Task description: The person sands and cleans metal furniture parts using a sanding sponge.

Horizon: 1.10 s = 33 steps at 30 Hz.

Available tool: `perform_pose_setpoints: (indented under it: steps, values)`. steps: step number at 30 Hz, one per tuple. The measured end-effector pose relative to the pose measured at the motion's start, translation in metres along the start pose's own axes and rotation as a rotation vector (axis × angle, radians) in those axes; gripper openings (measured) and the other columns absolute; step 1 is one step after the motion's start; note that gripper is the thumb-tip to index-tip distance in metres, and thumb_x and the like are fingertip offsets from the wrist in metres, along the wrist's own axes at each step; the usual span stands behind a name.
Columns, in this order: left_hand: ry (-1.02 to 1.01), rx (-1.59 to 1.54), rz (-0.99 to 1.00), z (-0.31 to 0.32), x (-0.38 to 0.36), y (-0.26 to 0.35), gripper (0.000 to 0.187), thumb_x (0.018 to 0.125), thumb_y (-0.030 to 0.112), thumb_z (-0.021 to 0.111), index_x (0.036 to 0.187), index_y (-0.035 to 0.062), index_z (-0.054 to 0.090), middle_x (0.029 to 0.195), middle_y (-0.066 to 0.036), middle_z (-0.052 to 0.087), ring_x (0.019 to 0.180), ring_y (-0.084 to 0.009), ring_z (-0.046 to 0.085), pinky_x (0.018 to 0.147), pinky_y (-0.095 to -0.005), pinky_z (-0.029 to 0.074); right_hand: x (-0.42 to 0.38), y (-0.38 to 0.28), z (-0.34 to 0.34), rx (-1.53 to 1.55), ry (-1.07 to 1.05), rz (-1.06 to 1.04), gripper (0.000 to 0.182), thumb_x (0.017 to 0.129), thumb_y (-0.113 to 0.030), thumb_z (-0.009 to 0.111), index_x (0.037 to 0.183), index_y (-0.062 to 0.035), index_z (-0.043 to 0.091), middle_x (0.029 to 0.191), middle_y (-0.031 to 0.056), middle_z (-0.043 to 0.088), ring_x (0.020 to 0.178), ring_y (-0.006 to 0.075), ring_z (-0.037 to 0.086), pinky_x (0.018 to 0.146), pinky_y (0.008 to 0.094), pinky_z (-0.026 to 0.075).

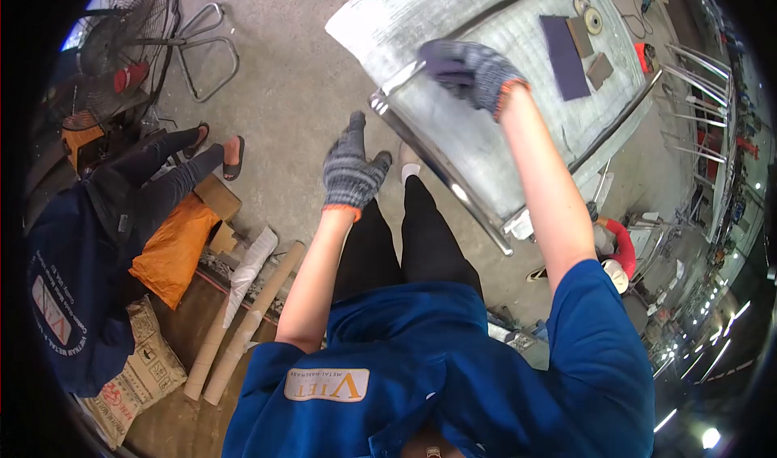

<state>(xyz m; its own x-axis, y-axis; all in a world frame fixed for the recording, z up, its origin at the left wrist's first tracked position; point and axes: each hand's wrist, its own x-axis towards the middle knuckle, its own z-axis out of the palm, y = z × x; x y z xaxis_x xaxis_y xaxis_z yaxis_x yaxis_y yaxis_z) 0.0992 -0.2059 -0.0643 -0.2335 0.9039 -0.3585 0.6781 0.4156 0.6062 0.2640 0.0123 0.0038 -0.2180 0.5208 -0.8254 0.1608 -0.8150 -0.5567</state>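
My right hand (469, 74), in a grey knit glove with an orange cuff, is curled over the side of a shiny metal tube frame (441, 171). Its dark fingers are slightly blurred, and the part of the tube under them is hidden. The frame lies on a worktable with a pale, scuffed sheet top (486, 134), its near bar running along the table's edge. My left hand (353, 167), gloved the same way, hangs in the air left of the frame's corner. Its fingers and thumb are apart, and it holds nothing.
On the table lie a dark purple sheet (564, 57), brown blocks (599, 69) and round discs (593, 19). A seated person (89, 239) is at left, near a standing fan (121, 45), an orange bag (174, 252) and cardboard tubes (251, 328). Metal racks (700, 94) stand at right.
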Motion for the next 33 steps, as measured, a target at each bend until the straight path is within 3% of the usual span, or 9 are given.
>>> perform_pose_setpoints:
  steps: [3,4,8,11,14,25,29,31,33]
  values:
    - [-0.082,-0.474,-0.147,-0.005,-0.009,0.018,0.088,0.078,0.016,0.079,0.15,0.002,0.03,0.142,-0.018,0.051,0.124,-0.0293,0.054,0.102,-0.0407,0.046,0.073,-0.002,-0.084,-0.798,0.257,-0.71,0.041,0.095,-0.039,0.061,0.108,-0.0008,0.069,0.104,0.0117,0.073,0.095,0.0214,0.07,0.083,0.0333,0.055]
    - [-0.097,-0.749,-0.24,-0.002,-0.011,0.022,0.085,0.08,0.012,0.077,0.15,0.0018,0.03,0.14,-0.018,0.052,0.122,-0.0274,0.055,0.101,-0.0384,0.047,0.062,-0.019,-0.082,-1.053,0.611,-0.737,0.041,0.096,-0.043,0.056,0.11,-0.0078,0.071,0.106,0.0116,0.073,0.103,0.0272,0.068,0.09,0.0382,0.052]
    - [-0.061,-1.147,-0.357,0.006,-0.03,0.043,0.081,0.083,0.004,0.075,0.15,0.0021,0.029,0.123,-0.016,0.057,0.102,-0.0214,0.062,0.093,-0.0326,0.052,0.092,-0.033,-0.088,-1.311,0.657,-1.054,0.03,0.091,-0.033,0.062,0.115,-0.0167,0.069,0.113,0.013,0.069,0.104,0.0319,0.064,0.093,0.0416,0.049]
    - [-0.019,-1.145,-0.383,0.015,-0.038,0.049,0.083,0.081,0.006,0.078,0.149,0.0015,0.031,0.11,-0.011,0.061,0.091,-0.017,0.064,0.085,-0.0311,0.055,0.098,-0.013,-0.058,-1.385,0.646,-0.785,0.028,0.094,-0.032,0.055,0.113,-0.0174,0.068,0.112,0.0128,0.067,0.105,0.0337,0.063,0.092,0.045,0.049]
    - [0.031,-0.858,-0.36,0.02,-0.046,0.065,0.083,0.078,0.011,0.081,0.147,-0.0009,0.036,0.095,-0.007,0.067,0.088,-0.0156,0.066,0.082,-0.0308,0.055,0.087,0.022,-0.022,-1.297,0.48,-0.872,0.027,0.095,-0.03,0.053,0.111,-0.0132,0.068,0.103,0.0154,0.068,0.098,0.0351,0.064,0.087,0.0461,0.05]
    - [0.065,-0.539,-0.338,0.039,-0.057,0.092,0.077,0.082,0.005,0.077,0.147,-0.0034,0.036,0.111,-0.012,0.065,0.096,-0.0137,0.064,0.086,-0.029,0.053,0.05,0.088,0.053,-0.985,-0.043,-0.788,0.027,0.09,-0.028,0.063,0.107,-0.0108,0.073,0.099,0.0131,0.072,0.09,0.0301,0.069,0.082,0.0385,0.053]
    - [0.089,-0.54,-0.336,0.042,-0.058,0.094,0.079,0.082,0.007,0.078,0.147,-0.0039,0.035,0.115,-0.013,0.065,0.096,-0.0154,0.064,0.088,-0.0296,0.052,0.056,0.081,0.045,-0.874,-0.205,-0.609,0.029,0.093,-0.031,0.063,0.11,-0.0096,0.073,0.099,0.0135,0.073,0.09,0.026,0.071,0.083,0.0357,0.055]
    - [0.093,-0.497,-0.33,0.04,-0.058,0.097,0.08,0.081,0.007,0.078,0.147,-0.0041,0.035,0.116,-0.013,0.065,0.097,-0.0153,0.064,0.089,-0.0297,0.052,0.05,0.073,0.039,-0.325,-0.408,-0.091,0.027,0.091,-0.022,0.068,0.113,-0.008,0.072,0.096,0.0081,0.075,0.089,0.0157,0.071,0.081,0.0301,0.056]
    - [0.082,-0.467,-0.335,0.039,-0.058,0.099,0.079,0.082,0.006,0.078,0.148,-0.004,0.035,0.121,-0.012,0.063,0.097,-0.0146,0.063,0.091,-0.0293,0.051,0.044,0.065,0.037,-0.186,-0.424,0.041,0.027,0.089,-0.016,0.071,0.115,-0.0077,0.072,0.099,0.0031,0.074,0.09,0.0095,0.067,0.081,0.0259,0.056]
